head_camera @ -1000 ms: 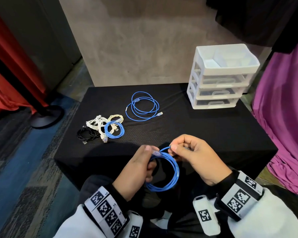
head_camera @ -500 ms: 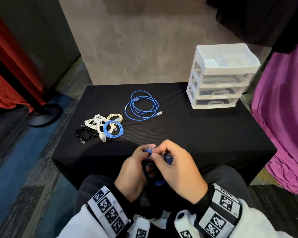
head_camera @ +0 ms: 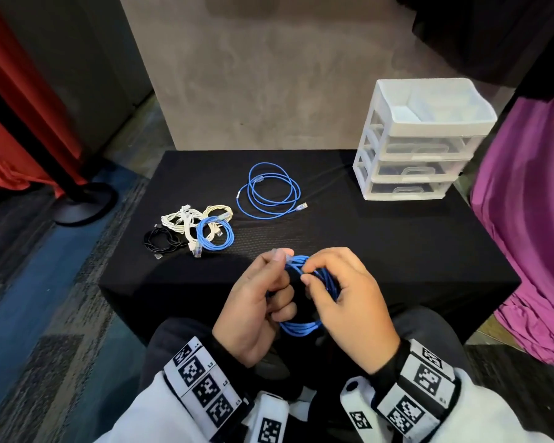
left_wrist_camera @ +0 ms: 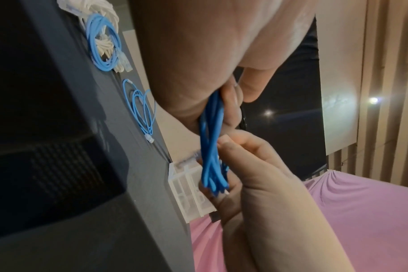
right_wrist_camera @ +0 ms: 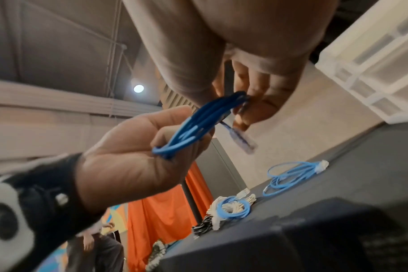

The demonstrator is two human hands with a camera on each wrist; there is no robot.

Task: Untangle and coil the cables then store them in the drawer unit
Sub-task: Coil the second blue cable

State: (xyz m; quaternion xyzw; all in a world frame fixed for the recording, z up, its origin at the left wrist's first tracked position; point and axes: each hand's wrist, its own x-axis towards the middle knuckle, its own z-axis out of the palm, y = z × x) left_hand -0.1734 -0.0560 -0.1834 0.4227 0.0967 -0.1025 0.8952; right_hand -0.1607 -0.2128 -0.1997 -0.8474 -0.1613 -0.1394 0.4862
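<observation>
Both hands hold a coiled blue cable (head_camera: pixel 301 327) just in front of the black table's near edge. My left hand (head_camera: pixel 263 295) grips one side of the coil (left_wrist_camera: pixel 211 147), its thumb and forefinger near a clear plug. My right hand (head_camera: pixel 336 292) pinches the coil's other side (right_wrist_camera: pixel 198 125), and a plug end (right_wrist_camera: pixel 242 141) dangles from it. A loose blue cable (head_camera: pixel 271 193) lies at mid-table. A pile of white, black and blue coils (head_camera: pixel 192 230) sits to the left. The white drawer unit (head_camera: pixel 419 139) stands at the back right, its three drawers closed.
The black table (head_camera: pixel 381 244) has bare cloth between the cables and the drawer unit. A purple cloth (head_camera: pixel 531 219) hangs close on the right. A red curtain and a stand base (head_camera: pixel 80 203) are on the floor to the left.
The hands came together over the coil and then parted a little. The wide loop has been gathered into a tighter bundle held between both hands.
</observation>
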